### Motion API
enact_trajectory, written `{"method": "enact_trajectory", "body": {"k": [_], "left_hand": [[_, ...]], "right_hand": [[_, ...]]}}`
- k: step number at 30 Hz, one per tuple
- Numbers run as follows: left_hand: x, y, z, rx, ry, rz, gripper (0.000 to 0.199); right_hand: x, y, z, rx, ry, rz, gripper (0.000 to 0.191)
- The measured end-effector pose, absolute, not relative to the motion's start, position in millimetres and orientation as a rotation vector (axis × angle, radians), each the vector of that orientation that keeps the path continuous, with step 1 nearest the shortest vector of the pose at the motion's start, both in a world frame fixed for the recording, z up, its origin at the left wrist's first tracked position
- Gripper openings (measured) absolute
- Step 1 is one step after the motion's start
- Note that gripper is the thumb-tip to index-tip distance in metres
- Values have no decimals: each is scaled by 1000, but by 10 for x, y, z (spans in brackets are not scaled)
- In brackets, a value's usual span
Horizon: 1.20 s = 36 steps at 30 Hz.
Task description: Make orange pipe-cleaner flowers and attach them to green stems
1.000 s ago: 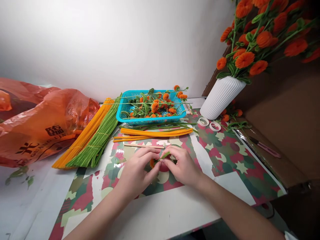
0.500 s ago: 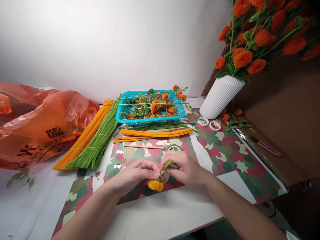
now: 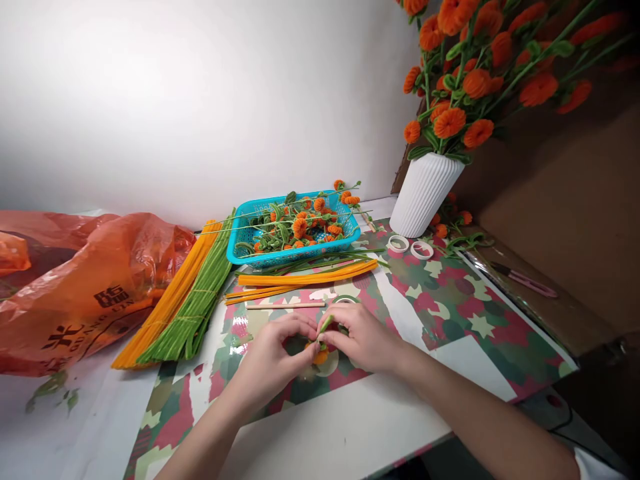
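Both hands meet over the patterned mat at the lower middle. My right hand (image 3: 367, 339) pinches the green stem (image 3: 326, 325) of a small yellow flower (image 3: 321, 355). From the left, my left hand (image 3: 280, 350) closes thumb and fingertips at the flower's green base. The flower hangs below the fingertips, its head partly hidden behind the left thumb. A roll of green tape (image 3: 345, 300) lies just behind the right hand, partly covered by it. Farther back is a thin wooden stick (image 3: 285, 306).
A blue basket (image 3: 295, 259) holds orange flowers. Yellow strips (image 3: 310, 273) lie before it; yellow and green bundles (image 3: 193, 313) and an orange bag (image 3: 90, 293) are left. A white vase (image 3: 425, 193), two white tape rolls and a pink cutter (image 3: 530, 281) are right.
The view has shifted slightly. The yellow flower has turned and tucked in behind the left thumb, where its head showed fully before. Both hands keep their hold.
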<state>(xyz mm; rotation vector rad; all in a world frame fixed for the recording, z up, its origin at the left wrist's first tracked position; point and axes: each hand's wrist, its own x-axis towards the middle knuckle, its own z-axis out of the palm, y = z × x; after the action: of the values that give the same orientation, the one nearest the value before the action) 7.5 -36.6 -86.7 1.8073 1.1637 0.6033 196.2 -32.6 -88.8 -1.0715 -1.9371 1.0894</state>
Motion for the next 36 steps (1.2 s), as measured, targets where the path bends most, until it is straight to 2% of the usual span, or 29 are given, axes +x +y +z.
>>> {"method": "enact_trajectory", "body": {"k": [10,15,20,24,29,33,36], "left_hand": [[99,-382,-854,1686,1161,600,14],[113,-420,-812,1237,1074,604,15],[160,-433,-829,808,894,519,12],[145,-399,-894,619,822,497,9],[75,-330,-839,1184,1134,733,22],[97,-340,-743,1887,1221,795,12],[125,-369,-727,1992,1232,714,11]], "right_hand": [[2013,-299,-868,-1035,-1935,1126,16],[2093,-274,-810,-876,-1978,1176,11],[2114,-242,-851,-609,-1993,1077,11],[2072,-252,-909,-639,-1950,1082,10],[2007,-291,-902,-910,-1902,1002,12],[1967,-315,-895,-990,-1924,944,14],[1967,-319,-893,-979,-1927,957,16]]}}
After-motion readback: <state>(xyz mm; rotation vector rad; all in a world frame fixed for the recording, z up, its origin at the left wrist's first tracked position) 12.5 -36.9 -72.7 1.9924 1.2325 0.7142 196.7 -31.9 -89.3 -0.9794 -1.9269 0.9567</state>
